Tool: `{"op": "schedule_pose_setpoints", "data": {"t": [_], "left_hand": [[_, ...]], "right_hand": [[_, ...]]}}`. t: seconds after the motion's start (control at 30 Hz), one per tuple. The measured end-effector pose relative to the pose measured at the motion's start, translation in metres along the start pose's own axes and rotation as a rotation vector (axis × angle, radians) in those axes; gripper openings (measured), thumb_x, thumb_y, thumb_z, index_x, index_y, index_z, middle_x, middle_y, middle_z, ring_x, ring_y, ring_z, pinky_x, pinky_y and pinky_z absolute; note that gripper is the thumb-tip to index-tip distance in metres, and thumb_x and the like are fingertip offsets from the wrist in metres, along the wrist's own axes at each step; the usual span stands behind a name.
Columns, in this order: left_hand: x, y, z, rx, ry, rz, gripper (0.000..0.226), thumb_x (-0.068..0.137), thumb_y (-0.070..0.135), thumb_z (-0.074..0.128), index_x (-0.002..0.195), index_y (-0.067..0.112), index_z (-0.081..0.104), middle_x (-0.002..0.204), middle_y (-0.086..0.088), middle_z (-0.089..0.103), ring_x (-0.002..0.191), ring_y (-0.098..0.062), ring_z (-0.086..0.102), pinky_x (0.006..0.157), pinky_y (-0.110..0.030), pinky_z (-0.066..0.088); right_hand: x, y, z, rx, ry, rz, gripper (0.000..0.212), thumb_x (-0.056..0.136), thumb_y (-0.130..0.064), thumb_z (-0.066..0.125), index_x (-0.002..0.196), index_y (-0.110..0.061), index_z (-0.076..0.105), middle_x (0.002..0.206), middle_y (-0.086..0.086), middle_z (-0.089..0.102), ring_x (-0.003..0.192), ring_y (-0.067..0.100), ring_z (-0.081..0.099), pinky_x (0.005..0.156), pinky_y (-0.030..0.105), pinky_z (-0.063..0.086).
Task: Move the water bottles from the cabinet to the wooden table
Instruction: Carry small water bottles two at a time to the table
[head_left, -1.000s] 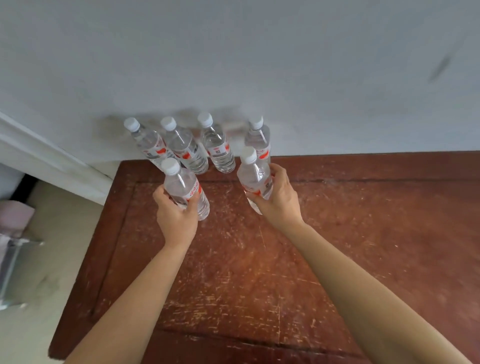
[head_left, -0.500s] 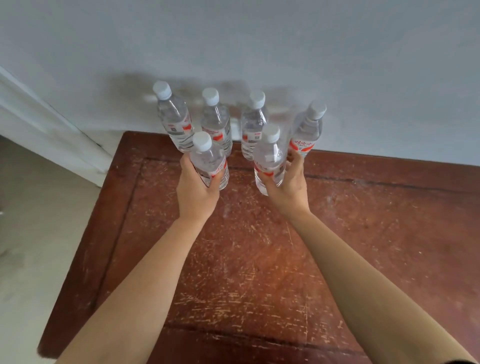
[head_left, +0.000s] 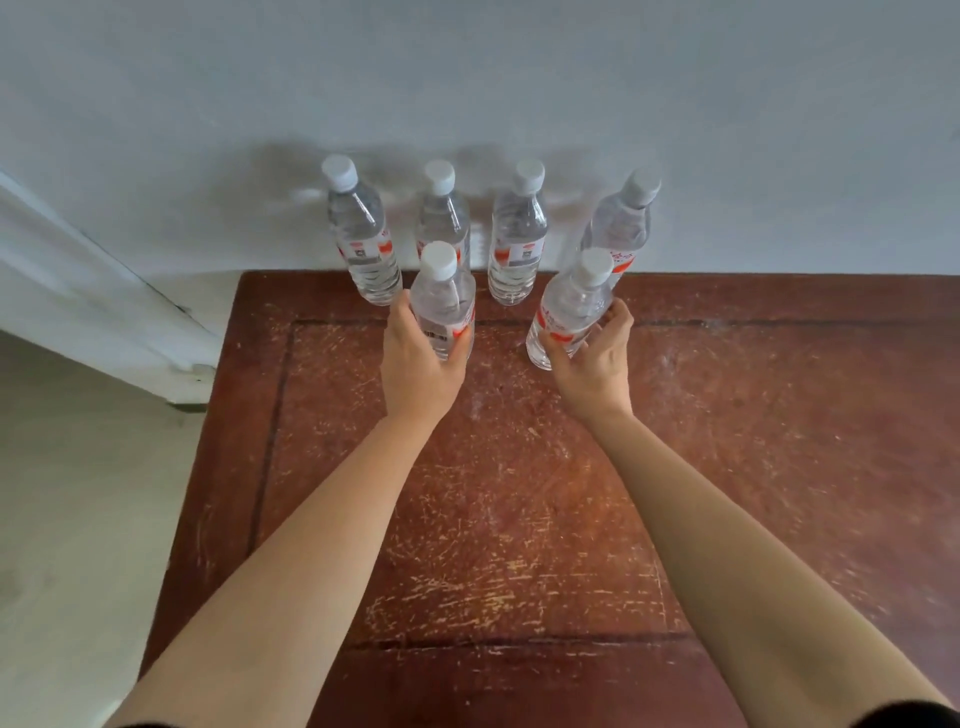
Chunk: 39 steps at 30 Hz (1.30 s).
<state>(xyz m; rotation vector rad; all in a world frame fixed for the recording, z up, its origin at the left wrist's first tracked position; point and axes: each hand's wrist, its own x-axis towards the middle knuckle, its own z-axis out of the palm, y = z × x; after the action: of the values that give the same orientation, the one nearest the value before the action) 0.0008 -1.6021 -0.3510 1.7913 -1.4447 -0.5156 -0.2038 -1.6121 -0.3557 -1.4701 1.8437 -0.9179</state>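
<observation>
Left hand (head_left: 421, 364) wrapped firmly round the left bottle (head_left: 444, 304), right hand (head_left: 597, 364) curled more loosely about the right bottle (head_left: 569, 312), grip apparently easing compared with half a second ago. Both bottles spread wider apart than a moment before, now apparently base-down on the wooden worktop (head_left: 519, 519), just in front of the back row of four bottles (head_left: 517, 244) along the wall (head_left: 467, 78). Right bottle leaning in this wide view, true tilt hard to judge. Six bottles delivered by the look of it; release of both grips likely next, then a return to the cabinet, out of view, for any remaining.
</observation>
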Motion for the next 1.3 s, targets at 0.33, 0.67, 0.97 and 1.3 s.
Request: {"op": "schedule_pose_setpoints", "data": {"t": [0.33,0.67,0.97,1.3], "left_hand": [[-0.070,0.012,-0.033,0.222,-0.100,0.104,0.051,0.104,0.038,0.047,0.146,0.009,0.044,0.147,-0.017,0.049,0.136,-0.034,0.045,0.111,-0.050,0.041],[-0.182,0.135,0.008,0.208,-0.355,0.518,0.058,0.104,0.047,0.025,0.149,0.016,0.045,0.157,-0.017,0.038,0.145,-0.035,0.035,0.115,-0.057,0.030],[-0.416,0.337,0.013,0.062,-0.455,1.230,0.057,0.105,0.042,0.029,0.157,0.019,0.030,0.164,-0.019,0.023,0.150,-0.037,0.025,0.116,-0.065,0.022],[-0.802,0.458,-0.062,-0.407,-0.734,1.776,0.063,0.104,0.051,0.025,0.160,0.022,0.022,0.169,-0.011,0.008,0.155,-0.032,0.009,0.120,-0.061,0.008]], "right_hand": [[-0.099,0.020,-0.073,-0.392,-0.008,0.036,0.066,0.103,-0.052,0.045,0.157,-0.019,0.025,0.157,0.013,0.034,0.135,0.036,0.047,0.110,0.052,0.042],[-0.271,0.083,-0.230,-0.610,0.368,0.141,0.056,0.106,-0.049,0.040,0.156,-0.027,0.035,0.164,0.014,0.027,0.145,0.032,0.041,0.124,0.054,0.019],[-0.586,0.101,-0.400,-0.867,0.926,0.434,0.062,0.103,-0.055,0.035,0.159,-0.028,0.033,0.170,0.015,0.009,0.156,0.034,0.011,0.125,0.058,0.008],[-0.982,0.092,-0.446,-1.038,1.390,0.935,0.067,0.103,-0.057,0.038,0.161,-0.024,0.028,0.170,0.016,0.009,0.156,0.038,0.010,0.123,0.063,0.009]]}}
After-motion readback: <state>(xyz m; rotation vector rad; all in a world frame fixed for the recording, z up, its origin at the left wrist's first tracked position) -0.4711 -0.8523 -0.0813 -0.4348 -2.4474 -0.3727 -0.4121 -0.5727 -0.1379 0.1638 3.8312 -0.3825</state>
